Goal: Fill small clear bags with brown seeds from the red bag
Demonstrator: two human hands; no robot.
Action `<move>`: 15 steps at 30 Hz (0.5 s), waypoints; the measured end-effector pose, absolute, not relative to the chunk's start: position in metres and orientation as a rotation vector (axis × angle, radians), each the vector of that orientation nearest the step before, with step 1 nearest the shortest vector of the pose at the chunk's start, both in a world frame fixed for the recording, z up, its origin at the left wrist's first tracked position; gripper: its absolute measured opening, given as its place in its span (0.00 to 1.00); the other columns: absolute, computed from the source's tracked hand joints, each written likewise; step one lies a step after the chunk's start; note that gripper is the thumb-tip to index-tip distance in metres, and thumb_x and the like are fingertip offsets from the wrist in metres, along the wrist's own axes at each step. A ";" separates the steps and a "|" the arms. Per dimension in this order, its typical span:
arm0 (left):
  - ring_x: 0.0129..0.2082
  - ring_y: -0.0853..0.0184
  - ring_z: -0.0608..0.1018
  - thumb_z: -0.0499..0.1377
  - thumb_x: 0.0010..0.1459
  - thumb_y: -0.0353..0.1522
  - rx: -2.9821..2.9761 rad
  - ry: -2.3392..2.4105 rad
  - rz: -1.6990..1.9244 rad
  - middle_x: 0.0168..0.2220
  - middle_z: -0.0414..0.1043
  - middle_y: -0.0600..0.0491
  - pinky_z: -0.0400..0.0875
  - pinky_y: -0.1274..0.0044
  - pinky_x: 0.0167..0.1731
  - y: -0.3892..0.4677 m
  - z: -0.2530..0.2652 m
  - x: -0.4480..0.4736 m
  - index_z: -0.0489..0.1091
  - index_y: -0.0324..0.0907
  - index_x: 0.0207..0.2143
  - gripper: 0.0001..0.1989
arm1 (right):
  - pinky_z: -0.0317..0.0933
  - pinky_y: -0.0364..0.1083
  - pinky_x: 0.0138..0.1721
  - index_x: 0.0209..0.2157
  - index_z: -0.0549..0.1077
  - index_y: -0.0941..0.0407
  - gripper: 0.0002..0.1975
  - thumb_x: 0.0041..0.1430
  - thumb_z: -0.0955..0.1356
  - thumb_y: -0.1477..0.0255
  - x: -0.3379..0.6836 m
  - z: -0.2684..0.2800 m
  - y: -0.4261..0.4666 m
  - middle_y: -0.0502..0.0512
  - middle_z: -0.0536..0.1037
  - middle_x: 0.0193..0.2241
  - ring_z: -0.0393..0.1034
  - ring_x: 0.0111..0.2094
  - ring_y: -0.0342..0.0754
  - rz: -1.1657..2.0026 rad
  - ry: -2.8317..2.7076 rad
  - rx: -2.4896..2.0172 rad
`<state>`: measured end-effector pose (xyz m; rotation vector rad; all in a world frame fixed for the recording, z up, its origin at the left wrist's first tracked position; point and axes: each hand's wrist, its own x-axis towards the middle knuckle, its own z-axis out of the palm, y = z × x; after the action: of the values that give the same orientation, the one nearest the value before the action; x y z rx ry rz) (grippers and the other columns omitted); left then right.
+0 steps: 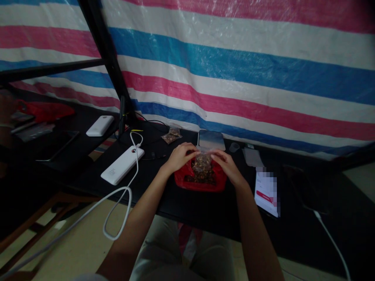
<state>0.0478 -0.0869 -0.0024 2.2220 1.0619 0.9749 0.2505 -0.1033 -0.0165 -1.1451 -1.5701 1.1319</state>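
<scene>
Between my two hands a small clear plastic bag point(203, 162) is held by its top edge, with brown dried bits inside it. My left hand point(182, 156) pinches the bag's left top corner; my right hand point(224, 160) pinches the right one. Directly below lies a red plastic bag point(202, 186), spread open, with loose dark brown pieces point(199, 179) in it. Behind my left hand, filled clear packets point(171, 135) rest on the black table. A flat device with a pale, shiny top point(211, 140) lies just beyond my hands.
A white power bank point(122, 164) with a white cable point(131, 195) lies left. To the right are a lit phone point(266, 193), clear plastic bags point(252, 157) and a small clear cup point(234, 147). At far left, another person's hand point(7, 107) is near a red bag point(52, 111). Striped sheeting point(234, 70) hangs behind.
</scene>
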 end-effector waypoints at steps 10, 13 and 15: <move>0.36 0.66 0.74 0.56 0.52 0.38 1.911 0.920 1.128 0.35 0.74 0.50 0.66 0.78 0.37 -0.081 -0.018 0.052 0.72 0.38 0.34 0.13 | 0.62 0.46 0.41 0.34 0.73 0.55 0.10 0.50 0.66 0.66 0.243 -0.022 -0.104 0.52 0.77 0.34 0.70 0.37 0.47 0.824 -1.569 -1.107; 0.34 0.66 0.74 0.56 0.51 0.39 1.815 0.907 1.164 0.33 0.75 0.49 0.67 0.78 0.35 -0.081 -0.024 0.053 0.73 0.37 0.33 0.14 | 0.61 0.46 0.41 0.31 0.74 0.55 0.09 0.50 0.66 0.67 0.238 -0.021 -0.106 0.52 0.77 0.32 0.70 0.36 0.48 0.724 -1.571 -1.128; 0.31 0.66 0.75 0.56 0.51 0.39 1.762 0.955 1.201 0.31 0.75 0.50 0.67 0.78 0.32 -0.081 -0.027 0.054 0.73 0.36 0.32 0.15 | 0.61 0.46 0.42 0.31 0.75 0.56 0.09 0.51 0.65 0.67 0.238 -0.021 -0.106 0.53 0.77 0.32 0.70 0.36 0.48 0.676 -1.567 -1.137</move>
<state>0.0541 -0.0815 -0.0266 1.7623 0.9545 1.2014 0.2376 -0.1059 -0.0206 -1.1370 -1.5674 0.6761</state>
